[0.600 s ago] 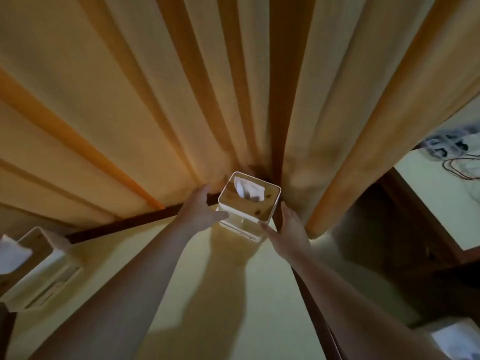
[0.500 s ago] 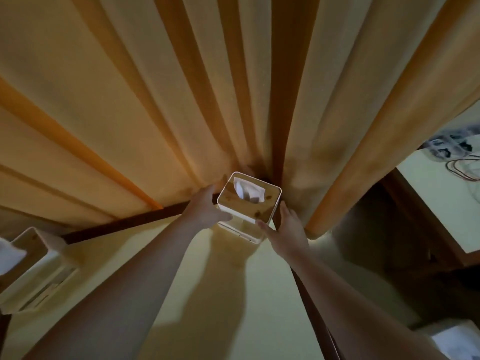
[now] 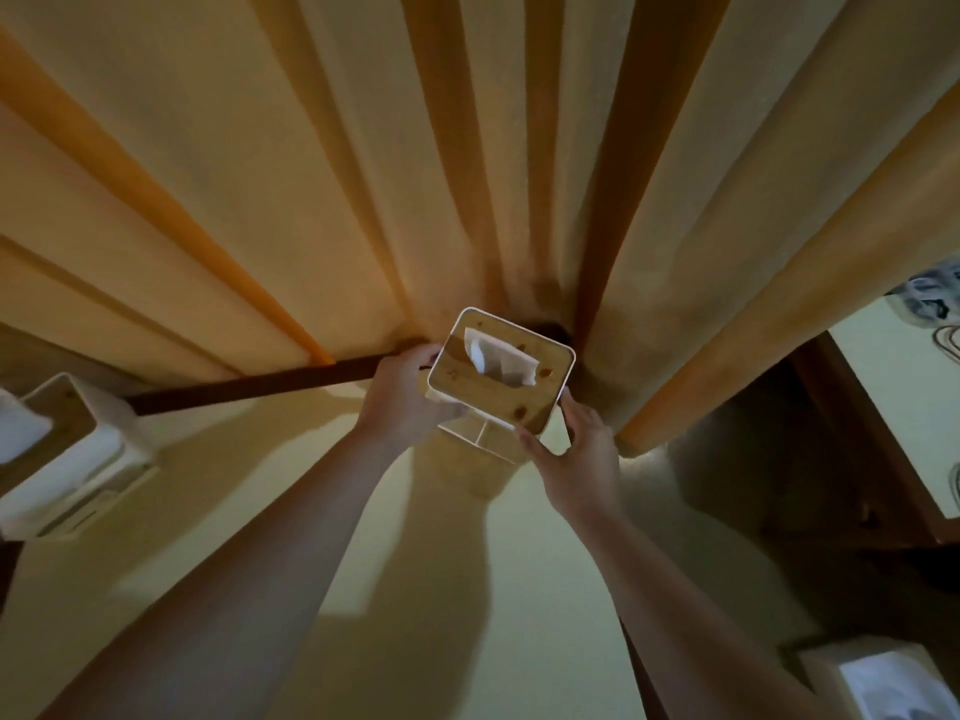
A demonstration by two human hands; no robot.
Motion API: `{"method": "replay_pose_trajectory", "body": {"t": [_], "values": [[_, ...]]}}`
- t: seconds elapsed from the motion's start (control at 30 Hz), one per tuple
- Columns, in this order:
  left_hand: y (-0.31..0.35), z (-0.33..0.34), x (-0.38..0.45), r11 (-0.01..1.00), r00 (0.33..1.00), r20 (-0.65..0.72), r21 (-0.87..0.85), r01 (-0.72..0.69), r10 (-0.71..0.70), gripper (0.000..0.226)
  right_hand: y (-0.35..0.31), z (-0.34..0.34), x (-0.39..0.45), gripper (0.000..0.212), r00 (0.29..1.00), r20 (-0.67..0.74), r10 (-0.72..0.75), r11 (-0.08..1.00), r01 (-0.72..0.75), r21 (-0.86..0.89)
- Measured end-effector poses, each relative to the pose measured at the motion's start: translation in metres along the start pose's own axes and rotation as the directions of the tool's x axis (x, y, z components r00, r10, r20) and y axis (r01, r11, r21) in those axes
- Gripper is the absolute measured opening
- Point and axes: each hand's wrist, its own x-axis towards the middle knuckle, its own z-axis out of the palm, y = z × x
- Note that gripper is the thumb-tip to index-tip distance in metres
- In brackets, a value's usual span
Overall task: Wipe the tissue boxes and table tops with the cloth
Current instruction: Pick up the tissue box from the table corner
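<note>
gripping the tissue box [image 3: 501, 379], left hand [image 3: 410, 402] and right hand [image 3: 579, 449] fingers [image 3: 532, 441] curled round it.

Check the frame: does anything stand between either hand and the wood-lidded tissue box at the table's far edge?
No. The left hand and the right hand both grip the tissue box directly, one on each side.

A pleated tan curtain [image 3: 322, 163] hangs behind; looped cables [image 3: 943, 343] lie far right.
</note>
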Motion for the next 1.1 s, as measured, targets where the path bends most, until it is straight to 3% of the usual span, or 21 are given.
{"method": "replay_pose_trajectory", "body": {"t": [0.23,0.47,0.87,1.1], "values": [[-0.028,-0.032,-0.119,0.998,0.981,-0.196,0.059,0.015,-0.003,0.086,-0.028,0.001,-0.090,0.084,0.993,0.110,-0.049,0.998,0.044,0.047],[-0.065,-0.062,-0.243,0.991,0.957,-0.270,0.048,0.126,-0.108,0.087,-0.044,0.030,-0.179,0.085,0.960,0.274,-0.062,0.998,0.051,0.046],[-0.132,-0.090,-0.342,0.972,0.934,-0.298,0.068,0.226,-0.196,0.083,-0.059,0.095,-0.260,0.084,0.916,0.400,-0.036,0.991,0.086,-0.107],[-0.157,-0.084,-0.349,0.950,0.938,-0.206,0.088,0.301,-0.278,0.082,-0.061,0.114,-0.272,0.073,0.910,0.415,-0.023,0.974,0.114,-0.195]]}}
